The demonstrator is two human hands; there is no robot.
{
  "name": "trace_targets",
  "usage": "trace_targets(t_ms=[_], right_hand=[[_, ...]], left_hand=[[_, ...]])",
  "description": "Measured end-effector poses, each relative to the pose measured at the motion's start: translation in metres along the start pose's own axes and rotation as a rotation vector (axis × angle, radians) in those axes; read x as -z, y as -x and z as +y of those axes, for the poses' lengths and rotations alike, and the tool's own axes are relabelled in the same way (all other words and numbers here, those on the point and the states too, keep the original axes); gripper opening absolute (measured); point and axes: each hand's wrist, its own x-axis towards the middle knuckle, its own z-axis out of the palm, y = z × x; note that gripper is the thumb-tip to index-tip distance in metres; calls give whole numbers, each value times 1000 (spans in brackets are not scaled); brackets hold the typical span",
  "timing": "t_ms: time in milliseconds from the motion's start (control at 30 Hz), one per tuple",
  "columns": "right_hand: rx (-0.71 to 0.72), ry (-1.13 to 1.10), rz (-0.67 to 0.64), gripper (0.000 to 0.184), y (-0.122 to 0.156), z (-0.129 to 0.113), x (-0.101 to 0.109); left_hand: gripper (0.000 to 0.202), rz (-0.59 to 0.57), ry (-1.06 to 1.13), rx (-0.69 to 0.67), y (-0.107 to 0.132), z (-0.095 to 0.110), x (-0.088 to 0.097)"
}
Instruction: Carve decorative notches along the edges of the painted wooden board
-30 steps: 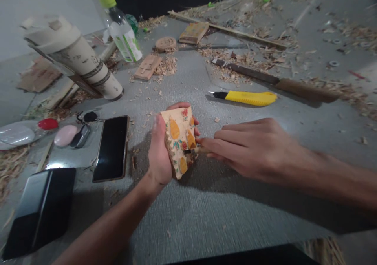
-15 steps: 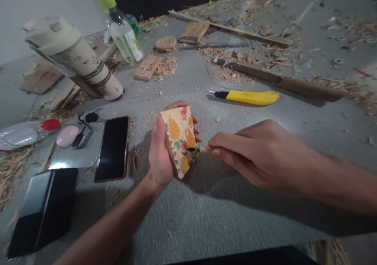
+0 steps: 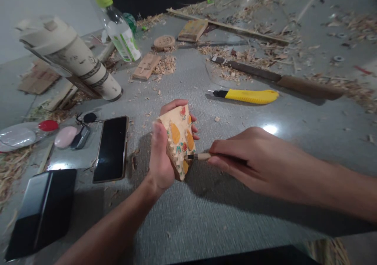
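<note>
My left hand (image 3: 160, 159) is wrapped around a wedge-shaped wooden block (image 3: 179, 119), with its thumb along the near left edge and fingertips showing on the far right side. The block's pale face carries orange ovals and small red and green painted marks, and its surface looks carved and rough. In my right hand (image 3: 250, 161) is a small carving chisel (image 3: 202, 156) with a light wooden handle, closed in the fingers. Its short dark metal tip meets the lower right part of the block's face.
Beyond the hands lie a yellow utility knife (image 3: 250, 95) and a long wooden-handled blade (image 3: 309, 87). At left are a phone (image 3: 111, 149), a black case (image 3: 44, 210) and a tumbler (image 3: 76, 57). A bottle (image 3: 120, 33), carved wood pieces (image 3: 146, 66) and shavings are farther back.
The chisel tip has shifted slightly down and right along the block's face, near the lower orange oval. My right hand has lowered a little; the block is tilted slightly differently.
</note>
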Motion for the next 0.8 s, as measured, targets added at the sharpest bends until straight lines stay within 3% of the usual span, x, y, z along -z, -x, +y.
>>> trace_targets(t_ms=[167, 500, 800], right_hand=[[-61, 49, -27, 49, 1, 0, -1], [-132, 85, 6, 43, 2, -7, 0], [-162, 23, -32, 46, 2, -7, 5]], left_hand=[[58, -10, -16, -12, 1, 0, 0], [55, 4, -76, -52, 5, -3, -2], [66, 9, -111, 42, 9, 1, 0]])
